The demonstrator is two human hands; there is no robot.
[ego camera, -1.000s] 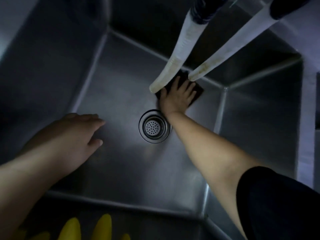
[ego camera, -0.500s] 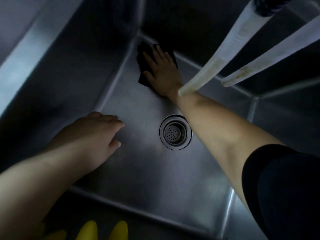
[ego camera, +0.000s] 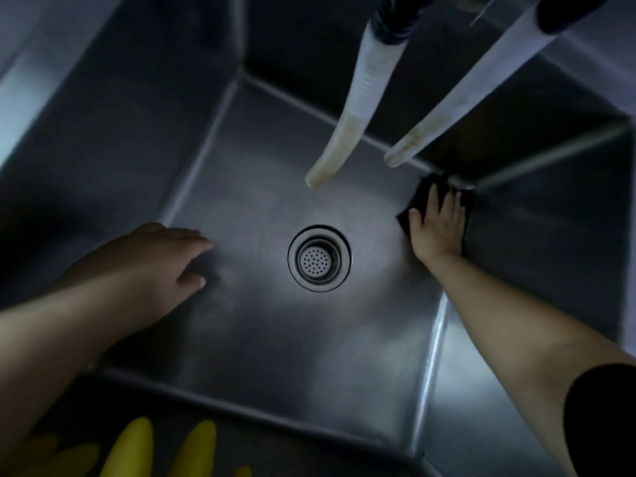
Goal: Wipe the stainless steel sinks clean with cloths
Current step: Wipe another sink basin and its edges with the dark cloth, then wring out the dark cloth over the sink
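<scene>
dark cloth (ego camera: 461, 201) in far-right corner of steel sink (ego camera: 261, 339) floor, right hand (ego camera: 438, 225) flat on it w/ fingers spread, left hand (ego camera: 155, 266) open, fingers resting on sink floor, drain strainer (ego camera: 319, 258) btwn hands, two hoses (ego camera: 347, 132) hanging above, yellow glove fingers (ego camera: 137, 449) at near edge

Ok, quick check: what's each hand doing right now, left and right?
Left hand: open, fingers straight, holding nothing, at the stainless steel sink floor.
Right hand: open, flat, pressing the dark cloth into the far right corner.
</scene>
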